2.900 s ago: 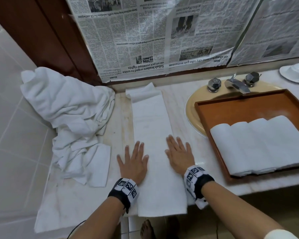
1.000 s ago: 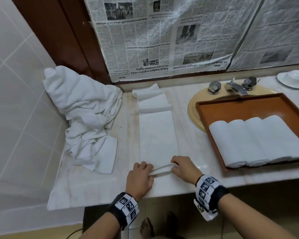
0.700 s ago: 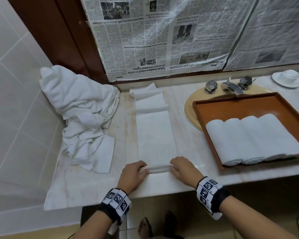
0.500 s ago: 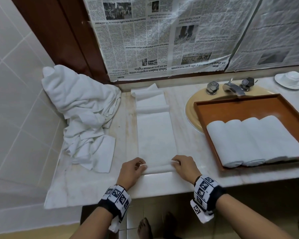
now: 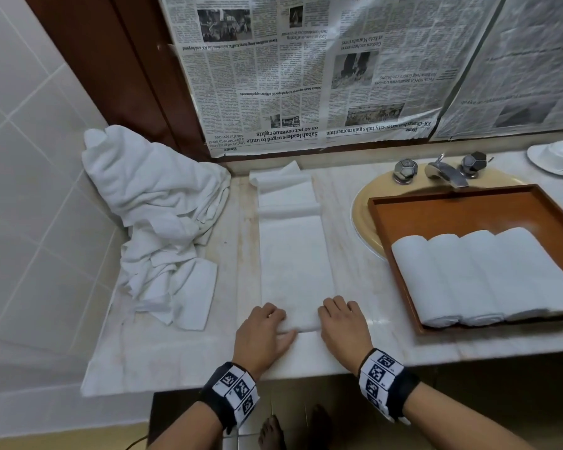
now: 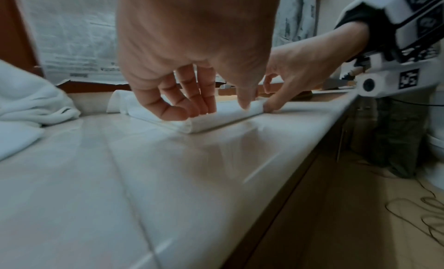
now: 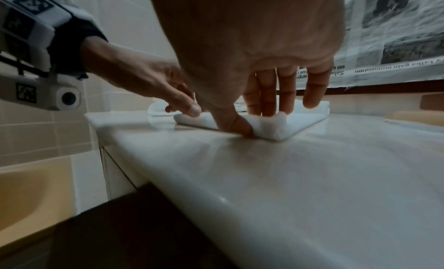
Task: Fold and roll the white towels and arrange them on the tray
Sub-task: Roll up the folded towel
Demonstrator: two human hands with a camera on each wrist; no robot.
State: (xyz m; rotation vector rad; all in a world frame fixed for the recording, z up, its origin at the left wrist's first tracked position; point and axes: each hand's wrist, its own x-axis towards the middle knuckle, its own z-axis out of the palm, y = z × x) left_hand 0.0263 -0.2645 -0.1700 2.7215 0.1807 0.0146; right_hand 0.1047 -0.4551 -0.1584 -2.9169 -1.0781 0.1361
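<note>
Towel [image 5: 294, 254]: folded strip lying on the bench [image 5: 364, 277], near end rolled.
Left hand [image 5: 263, 332]: fingers curled on the roll's left end.
Right hand [image 5: 343, 326]: pinching the right end.
Handling: soft, limp; hold both ends evenly.

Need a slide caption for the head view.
Both hands roll the folded white towel on the marble counter beside four rolls on the tray.

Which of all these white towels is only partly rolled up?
The long folded towel on the counter between the crumpled pile and the tray; only its near end is rolled, under both hands. The tray's four are fully rolled.
</note>
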